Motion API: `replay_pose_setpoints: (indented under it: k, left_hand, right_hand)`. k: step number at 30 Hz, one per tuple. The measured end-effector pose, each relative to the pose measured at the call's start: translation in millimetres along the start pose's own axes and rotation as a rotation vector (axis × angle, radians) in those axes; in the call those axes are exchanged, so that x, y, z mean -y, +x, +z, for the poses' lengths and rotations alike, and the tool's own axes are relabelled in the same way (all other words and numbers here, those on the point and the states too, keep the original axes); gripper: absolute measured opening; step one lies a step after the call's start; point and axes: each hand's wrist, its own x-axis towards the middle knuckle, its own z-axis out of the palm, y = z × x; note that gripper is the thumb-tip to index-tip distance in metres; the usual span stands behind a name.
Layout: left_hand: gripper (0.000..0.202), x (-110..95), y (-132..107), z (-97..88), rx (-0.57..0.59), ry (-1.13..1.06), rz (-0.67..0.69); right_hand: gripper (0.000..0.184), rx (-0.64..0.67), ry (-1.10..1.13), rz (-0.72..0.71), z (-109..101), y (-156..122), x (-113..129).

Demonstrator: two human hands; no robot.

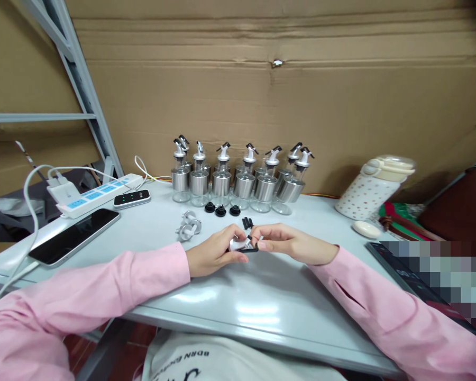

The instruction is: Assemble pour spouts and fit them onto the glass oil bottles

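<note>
Near the middle of the table, my left hand is closed around a silver pourer top with a black lever. My right hand meets it from the other side, thumb and fingers pinched at the black lever's end. Fingers hide part of the piece. Just beyond my hands lie several small black lever pieces. Black rubber stoppers sit behind them, and loose silver pourer parts rest to the left. At the back stand several glass-and-steel oil bottles with pourers fitted.
On the left are a phone, a small black device and a white power strip with cables. A spotted bottle, a white oval object and a dark tablet are on the right. Cardboard stands behind.
</note>
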Motion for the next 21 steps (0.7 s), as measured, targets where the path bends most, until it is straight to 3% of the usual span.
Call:
replay_pose_setpoints:
  k: [11, 21]
  left_hand:
    - [0.014, -7.4, -0.3, 0.1, 0.004, 0.080, 0.018]
    - [0.014, -2.6, -2.3, 1.0, -0.066, 0.215, -0.047]
  right_hand:
    - [0.035, -0.065, 0.040, 0.007, 2.1, 2.6, -0.5]
    - [0.031, -0.298, -0.027, 0.089, 14.5, 4.4, 0.3]
